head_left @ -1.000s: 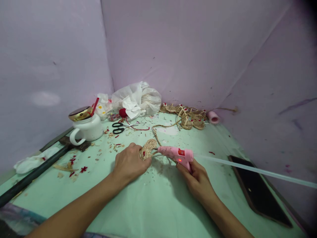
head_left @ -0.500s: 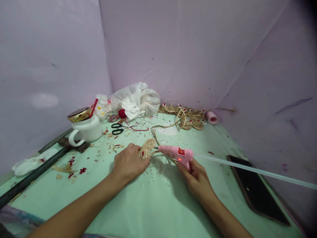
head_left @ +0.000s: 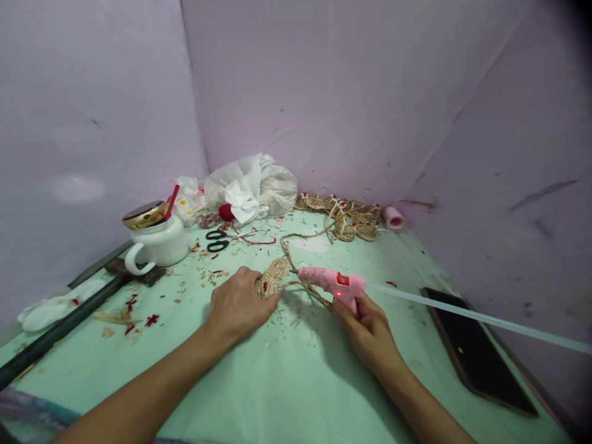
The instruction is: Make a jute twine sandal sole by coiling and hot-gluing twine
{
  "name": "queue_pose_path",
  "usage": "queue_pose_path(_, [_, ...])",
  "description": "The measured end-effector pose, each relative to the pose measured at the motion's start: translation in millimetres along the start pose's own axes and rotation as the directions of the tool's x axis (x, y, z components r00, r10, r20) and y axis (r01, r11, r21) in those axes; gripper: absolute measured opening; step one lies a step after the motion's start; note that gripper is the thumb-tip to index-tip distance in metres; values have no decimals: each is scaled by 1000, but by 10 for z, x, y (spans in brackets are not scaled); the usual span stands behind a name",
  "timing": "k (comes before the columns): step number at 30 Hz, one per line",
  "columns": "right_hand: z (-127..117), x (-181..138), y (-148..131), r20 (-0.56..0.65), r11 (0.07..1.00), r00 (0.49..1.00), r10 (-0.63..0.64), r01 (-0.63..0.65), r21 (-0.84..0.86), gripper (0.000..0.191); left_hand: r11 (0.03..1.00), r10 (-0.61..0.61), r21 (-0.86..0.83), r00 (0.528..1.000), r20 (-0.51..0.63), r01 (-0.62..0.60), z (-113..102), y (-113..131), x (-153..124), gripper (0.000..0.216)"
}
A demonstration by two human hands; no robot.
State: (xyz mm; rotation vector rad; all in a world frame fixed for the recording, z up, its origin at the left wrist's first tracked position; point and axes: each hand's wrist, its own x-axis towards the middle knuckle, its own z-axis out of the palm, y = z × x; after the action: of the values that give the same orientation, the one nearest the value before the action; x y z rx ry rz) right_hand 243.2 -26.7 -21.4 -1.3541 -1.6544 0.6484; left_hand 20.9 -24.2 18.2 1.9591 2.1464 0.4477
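My left hand is closed on a small sole-shaped piece of coiled braided straw, which has a red spot on it. In my right hand is a pink hot glue gun, its red light glowing and its nozzle pointing left, close to the straw piece's right edge. A long translucent glue stick sticks out of the gun's back. From the straw piece a loose braided cord runs past my right fingers and loops back toward the far side. Whether those fingers also pinch the cord, I cannot tell.
Small straw slippers lie at the back beside a pink roll. Black-handled scissors, a white mug with a gold lid and a hammer are on the left. A phone lies right. Scraps litter the green tabletop.
The glue gun in my right hand has drawn slightly right, so its nozzle sits a little farther from the straw piece. My left hand keeps its hold; the view shifts slightly.
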Motion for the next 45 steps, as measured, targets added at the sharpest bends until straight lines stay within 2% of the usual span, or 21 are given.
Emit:
queue_pose_path(31, [-25, 40, -82, -78, 998, 996, 50, -47, 41, 27, 996, 80, -30, 996, -47, -82, -11, -3, -32, 34])
queue_pose_path(38, [-15, 1, -75, 10, 998, 1000, 0, -1, 62, 25, 1000, 16, -26, 999, -40, -17, -34, -6, -13, 35])
queue_pose_path(45, [-5, -10, -41, 33, 996, 999, -1, -2, 86, 25, 999, 36, -29, 998, -45, -37, -25, -2, -12, 36])
